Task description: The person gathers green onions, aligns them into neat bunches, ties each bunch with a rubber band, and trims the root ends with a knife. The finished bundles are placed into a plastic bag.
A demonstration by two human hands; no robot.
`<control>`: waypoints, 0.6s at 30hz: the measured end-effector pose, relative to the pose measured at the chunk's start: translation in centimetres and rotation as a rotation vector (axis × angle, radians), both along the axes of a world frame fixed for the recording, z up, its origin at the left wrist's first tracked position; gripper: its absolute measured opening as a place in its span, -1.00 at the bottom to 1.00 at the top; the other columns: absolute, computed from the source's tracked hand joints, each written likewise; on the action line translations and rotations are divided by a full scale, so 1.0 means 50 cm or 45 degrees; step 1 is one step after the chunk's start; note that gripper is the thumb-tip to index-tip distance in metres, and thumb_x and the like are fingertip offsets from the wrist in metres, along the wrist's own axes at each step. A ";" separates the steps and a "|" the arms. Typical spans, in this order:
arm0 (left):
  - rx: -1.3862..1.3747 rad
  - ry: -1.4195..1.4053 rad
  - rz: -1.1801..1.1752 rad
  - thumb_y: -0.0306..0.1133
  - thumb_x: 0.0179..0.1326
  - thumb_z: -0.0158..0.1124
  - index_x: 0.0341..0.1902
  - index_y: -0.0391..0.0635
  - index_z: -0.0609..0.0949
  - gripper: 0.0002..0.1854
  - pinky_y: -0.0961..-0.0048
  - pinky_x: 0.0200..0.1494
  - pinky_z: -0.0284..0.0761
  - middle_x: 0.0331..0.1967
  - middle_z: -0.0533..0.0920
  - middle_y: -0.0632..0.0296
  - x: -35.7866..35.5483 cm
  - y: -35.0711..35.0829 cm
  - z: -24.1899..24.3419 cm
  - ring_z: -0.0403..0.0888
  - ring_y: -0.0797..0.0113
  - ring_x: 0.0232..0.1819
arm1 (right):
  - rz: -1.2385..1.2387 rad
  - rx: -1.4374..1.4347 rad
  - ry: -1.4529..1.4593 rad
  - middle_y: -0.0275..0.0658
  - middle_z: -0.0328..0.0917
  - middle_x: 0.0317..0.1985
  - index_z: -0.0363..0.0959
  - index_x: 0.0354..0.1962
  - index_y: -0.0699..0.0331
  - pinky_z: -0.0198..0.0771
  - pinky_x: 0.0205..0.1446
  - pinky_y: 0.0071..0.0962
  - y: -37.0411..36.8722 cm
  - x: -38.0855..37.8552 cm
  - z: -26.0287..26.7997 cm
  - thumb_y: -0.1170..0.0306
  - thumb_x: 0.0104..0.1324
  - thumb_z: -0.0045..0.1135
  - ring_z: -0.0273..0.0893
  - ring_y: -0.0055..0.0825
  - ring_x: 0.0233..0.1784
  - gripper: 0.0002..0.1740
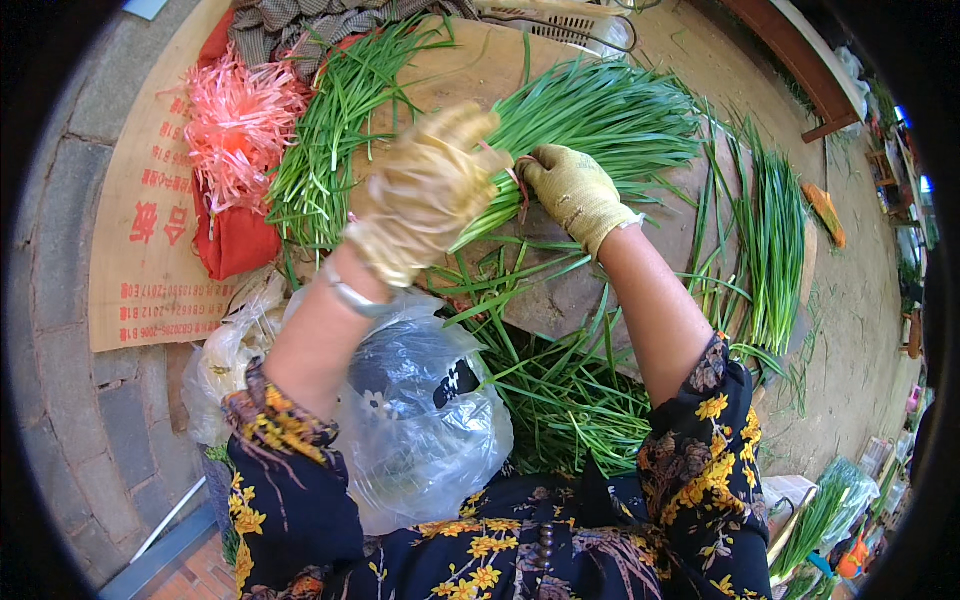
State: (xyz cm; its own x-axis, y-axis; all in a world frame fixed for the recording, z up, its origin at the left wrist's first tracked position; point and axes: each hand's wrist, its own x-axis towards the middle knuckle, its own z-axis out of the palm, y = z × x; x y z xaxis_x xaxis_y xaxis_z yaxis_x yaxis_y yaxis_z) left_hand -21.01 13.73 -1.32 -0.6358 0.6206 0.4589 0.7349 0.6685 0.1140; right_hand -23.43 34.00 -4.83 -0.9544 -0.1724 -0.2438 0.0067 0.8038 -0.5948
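Note:
A thick bundle of green garlic chives (592,112) lies across the board, its leaves pointing to the upper right. My right hand (571,187), in a yellowish knit glove, pinches a reddish tie at the bundle's stems. My left hand (435,184), in a similar glove with a clear covering, is blurred over the stem end; whether it grips anything cannot be told. Left of it lie loose chives (337,142) and a heap of pink plastic strips (240,131) on red cloth. Another row of chives (772,240) lies at the right.
A clear plastic bag (420,420) covers my lap, beside a pile of loose leaves (570,412). A printed wooden board (150,262) is at the left. A wooden bench (802,60) stands at the upper right, a plastic basket (555,30) at the top.

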 end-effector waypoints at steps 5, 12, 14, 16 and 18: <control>-0.006 -0.163 -0.019 -0.43 0.13 0.28 -0.15 -0.03 0.67 -0.81 0.19 0.17 0.45 -0.03 0.63 0.08 -0.013 0.023 -0.077 0.54 0.03 0.07 | 0.003 -0.017 -0.034 -0.01 0.65 -0.12 0.61 -0.09 0.13 0.44 0.09 -0.14 -0.001 -0.003 -0.002 -0.02 0.37 -0.01 0.56 0.00 0.03 -0.54; 0.704 -0.058 0.179 -0.40 0.22 0.18 -0.30 -0.16 0.64 -0.88 0.32 -0.05 0.54 -0.24 0.69 0.08 -0.006 -0.018 0.074 0.65 0.18 -0.15 | -0.010 -0.056 -0.037 0.01 0.64 -0.11 0.61 -0.04 0.13 0.43 0.10 -0.17 0.004 0.004 0.004 -0.01 0.36 0.03 0.56 0.01 0.03 -0.54; 1.462 -0.131 0.080 -0.37 0.27 0.20 -0.12 -0.13 0.67 -0.82 0.31 0.10 0.53 -0.12 0.71 0.13 0.016 -0.057 0.167 0.64 0.28 -0.03 | 0.015 -0.090 -0.039 0.02 0.64 -0.12 0.61 -0.05 0.14 0.44 0.10 -0.17 0.009 0.005 0.009 -0.01 0.36 0.02 0.56 0.01 0.03 -0.54; 1.315 -0.189 0.155 -0.33 0.26 0.24 -0.04 -0.16 0.64 -0.75 0.32 0.10 0.53 -0.12 0.71 0.12 0.039 -0.054 0.202 0.64 0.26 -0.02 | 0.047 -0.124 -0.047 0.03 0.64 -0.14 0.62 -0.09 0.16 0.44 0.08 -0.16 0.017 0.009 0.018 0.01 0.35 0.02 0.57 0.01 0.01 -0.55; 1.175 -0.550 0.356 -0.08 0.24 0.30 0.07 -0.26 0.58 -0.50 0.31 0.13 0.52 -0.06 0.68 0.03 0.065 -0.016 0.186 0.64 0.14 -0.01 | 0.189 0.010 0.052 0.02 0.65 -0.18 0.62 -0.15 0.19 0.45 0.05 -0.14 0.034 0.013 0.032 0.06 0.33 0.01 0.58 0.01 -0.03 -0.59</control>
